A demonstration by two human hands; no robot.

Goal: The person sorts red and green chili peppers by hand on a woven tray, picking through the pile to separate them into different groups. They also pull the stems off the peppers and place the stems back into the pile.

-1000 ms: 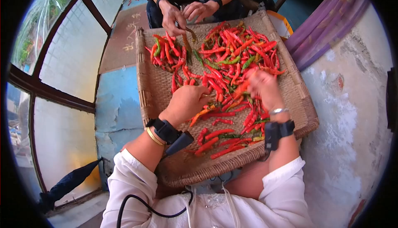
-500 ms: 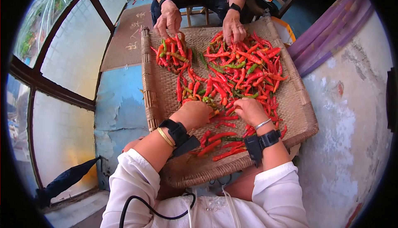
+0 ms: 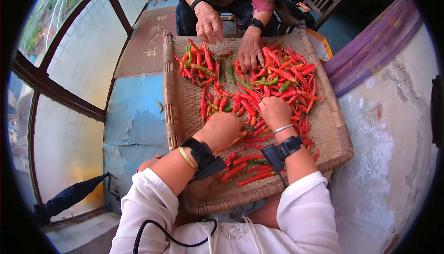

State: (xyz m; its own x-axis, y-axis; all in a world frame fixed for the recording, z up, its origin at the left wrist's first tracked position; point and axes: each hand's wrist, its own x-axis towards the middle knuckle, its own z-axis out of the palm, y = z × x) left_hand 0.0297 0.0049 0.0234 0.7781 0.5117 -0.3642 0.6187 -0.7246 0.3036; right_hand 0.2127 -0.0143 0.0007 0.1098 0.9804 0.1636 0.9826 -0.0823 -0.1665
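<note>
A woven tray [image 3: 334, 134] carries many red chili peppers [image 3: 289, 76], a few of them green. My left hand [image 3: 223, 128] is curled closed above the near-left part of the pile. A blurred orange-red chili pepper [image 3: 239, 138] pokes out by its fingers and looks held in them. My right hand [image 3: 275, 111], closed in a pinch, is at the near edge of the main heap; its fingertips are hidden, so what it grips does not show. Nearer to me, several loose chili peppers [image 3: 249, 158] lie beneath and between my wrists.
Across the tray sits a person; one hand [image 3: 209, 25] hovers over the far rim, the other [image 3: 251, 50] rests on the peppers. A smaller pepper pile [image 3: 196, 64] lies far left. Windows [image 3: 76, 46] flank the left, a peeling wall [image 3: 370, 152] and purple curtain [image 3: 374, 46] the right.
My right hand has moved up and forward into the heap. My left hand has shifted slightly nearer me. Of the other person's hands, one has lifted off the small pile.
</note>
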